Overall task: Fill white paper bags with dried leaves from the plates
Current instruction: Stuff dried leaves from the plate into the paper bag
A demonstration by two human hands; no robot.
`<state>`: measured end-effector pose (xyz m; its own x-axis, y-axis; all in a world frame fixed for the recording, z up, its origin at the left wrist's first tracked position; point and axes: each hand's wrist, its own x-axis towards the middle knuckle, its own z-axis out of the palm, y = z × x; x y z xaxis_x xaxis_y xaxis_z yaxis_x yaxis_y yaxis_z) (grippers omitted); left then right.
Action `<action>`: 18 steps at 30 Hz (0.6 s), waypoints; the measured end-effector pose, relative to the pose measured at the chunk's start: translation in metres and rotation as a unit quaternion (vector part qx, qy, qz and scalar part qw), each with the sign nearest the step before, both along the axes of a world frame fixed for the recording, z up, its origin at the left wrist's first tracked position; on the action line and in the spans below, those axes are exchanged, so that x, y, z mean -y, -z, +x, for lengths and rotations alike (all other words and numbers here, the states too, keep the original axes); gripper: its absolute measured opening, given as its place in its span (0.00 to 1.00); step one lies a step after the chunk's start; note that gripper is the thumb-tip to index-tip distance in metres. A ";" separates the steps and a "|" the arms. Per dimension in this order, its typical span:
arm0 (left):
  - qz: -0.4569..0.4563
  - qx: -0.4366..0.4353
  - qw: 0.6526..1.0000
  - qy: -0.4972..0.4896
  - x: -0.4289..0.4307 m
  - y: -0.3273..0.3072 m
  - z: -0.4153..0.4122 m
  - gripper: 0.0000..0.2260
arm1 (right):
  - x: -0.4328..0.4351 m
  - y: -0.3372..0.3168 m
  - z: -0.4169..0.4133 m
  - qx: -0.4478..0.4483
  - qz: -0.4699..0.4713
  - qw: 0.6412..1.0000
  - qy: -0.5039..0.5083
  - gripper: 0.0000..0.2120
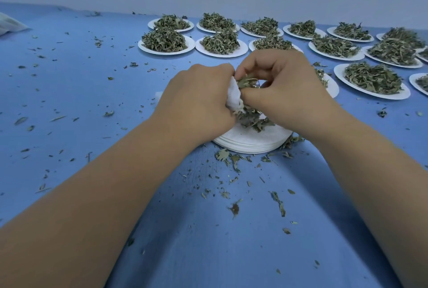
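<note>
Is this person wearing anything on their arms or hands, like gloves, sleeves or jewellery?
No. The left hand and right hand are bare: no gloves, no rings on the fingers that show. The left forearm and right forearm are uncovered to the picture's edge, with no sleeve, watch or bracelet in view.

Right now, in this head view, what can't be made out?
Head view:
1. White paper bag: mostly hidden by the left hand gripping it; opening and fill level unseen.
2. Right hand pinching dried leaves: the amount held is hidden under its fingers.
3. Plate behind the right hand: mostly covered.
4. Pale object at the left edge: cut off, unidentifiable.
</note>
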<state>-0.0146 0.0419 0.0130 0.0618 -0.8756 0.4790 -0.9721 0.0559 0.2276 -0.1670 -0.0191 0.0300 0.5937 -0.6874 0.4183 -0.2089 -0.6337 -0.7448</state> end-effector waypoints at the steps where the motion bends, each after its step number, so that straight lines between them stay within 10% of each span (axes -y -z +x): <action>1: 0.002 0.004 1.000 -0.002 0.001 0.000 0.000 0.16 | -0.001 0.001 0.002 0.000 -0.013 1.000 0.015 0.07; 18: 0.001 0.005 1.000 0.022 0.001 -0.003 0.002 0.14 | -0.002 -0.003 -0.006 -0.027 0.000 0.999 -0.044 0.11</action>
